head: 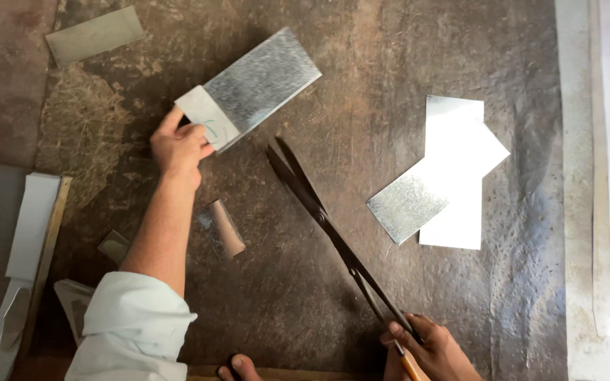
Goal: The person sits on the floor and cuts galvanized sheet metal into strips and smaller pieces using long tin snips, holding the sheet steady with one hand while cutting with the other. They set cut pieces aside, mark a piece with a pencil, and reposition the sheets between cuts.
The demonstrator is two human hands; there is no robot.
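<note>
My left hand (pixel 178 148) grips the near end of a galvanised metal sheet (pixel 262 81), pressing a small white card template (pixel 207 116) with a curved pen line against it. My right hand (pixel 435 349) holds the handles of long dark tin snips (pixel 326 219), whose blades point up and left, slightly apart, with the tips just below the sheet's lower edge. The blades do not touch the sheet.
Two overlapping cut metal sheets (pixel 453 176) lie to the right on the dark worn floor (pixel 361 99). A curled metal offcut (pixel 222 229) and a smaller scrap (pixel 114 245) lie near my left forearm. Another sheet (pixel 93 34) lies top left. White strips (pixel 33 226) rest at left.
</note>
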